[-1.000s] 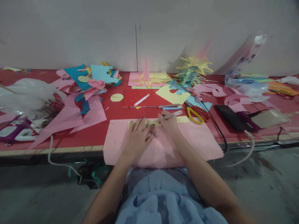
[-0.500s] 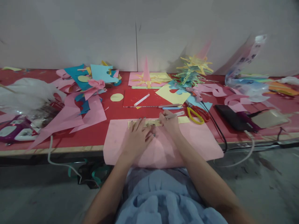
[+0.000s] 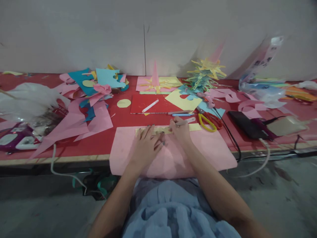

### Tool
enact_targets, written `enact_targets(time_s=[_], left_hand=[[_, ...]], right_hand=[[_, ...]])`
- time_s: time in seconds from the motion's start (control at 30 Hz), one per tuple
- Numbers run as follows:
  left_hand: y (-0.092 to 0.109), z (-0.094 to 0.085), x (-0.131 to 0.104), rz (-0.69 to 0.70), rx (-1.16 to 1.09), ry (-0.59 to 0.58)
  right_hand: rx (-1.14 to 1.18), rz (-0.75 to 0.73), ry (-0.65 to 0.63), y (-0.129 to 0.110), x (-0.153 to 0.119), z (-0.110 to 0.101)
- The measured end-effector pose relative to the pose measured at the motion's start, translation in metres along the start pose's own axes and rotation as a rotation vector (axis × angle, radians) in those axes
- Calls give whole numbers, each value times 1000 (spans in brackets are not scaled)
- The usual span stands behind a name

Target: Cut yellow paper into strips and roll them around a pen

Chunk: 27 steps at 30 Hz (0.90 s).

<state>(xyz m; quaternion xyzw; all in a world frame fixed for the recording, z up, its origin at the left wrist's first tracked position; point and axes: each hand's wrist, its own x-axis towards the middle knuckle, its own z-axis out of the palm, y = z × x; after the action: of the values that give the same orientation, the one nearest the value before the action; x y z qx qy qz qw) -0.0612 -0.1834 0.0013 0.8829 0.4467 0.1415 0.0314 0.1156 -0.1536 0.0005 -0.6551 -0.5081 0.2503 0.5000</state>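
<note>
Left hand [image 3: 146, 145] lies spread on yellow strip [image 3: 166, 129] along pink sheet's [image 3: 173, 162] far edge; right hand [image 3: 180, 132] pinches pen [image 3: 184, 122]. Strip looks light, probably slides easily; best pressed flat at both ends.

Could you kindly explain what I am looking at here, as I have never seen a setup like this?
Certainly. There is no machine: these are a person's bare hands, seen by one camera worn on the head, looking forward and down. The left hand lies with fingers spread on a pale yellow strip over a large pink sheet. The right hand holds a pale pen above the strip; its tip is hard to make out. On the red table around them are scissors, a yellow paper disc and, at the back, a pink paper cone.
</note>
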Motion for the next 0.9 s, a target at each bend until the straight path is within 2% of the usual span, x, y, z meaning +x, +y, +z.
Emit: enact_targets(time_s=[0.4,0.5,0.57,0.63,0.8,0.9], left_hand=[[-1,1,0,2,-3,-5],[-1,1,-1,0,-11,-1],[0,0,-1,4,-15,3],[0,-1,-1,12,-21,11],[0,-1,-1,6,6,31],[0,2,0,-1,31,34]], right_hand=[[-4,-17,-39,0,0,0],[-9,-45,34,-1,-3,-2],[-13,-100,124,-4,-8,-3],[-16,-158,151,-7,-12,-4],[103,-151,-76,-5,-9,-2],[146,-103,-110,0,-2,-1]])
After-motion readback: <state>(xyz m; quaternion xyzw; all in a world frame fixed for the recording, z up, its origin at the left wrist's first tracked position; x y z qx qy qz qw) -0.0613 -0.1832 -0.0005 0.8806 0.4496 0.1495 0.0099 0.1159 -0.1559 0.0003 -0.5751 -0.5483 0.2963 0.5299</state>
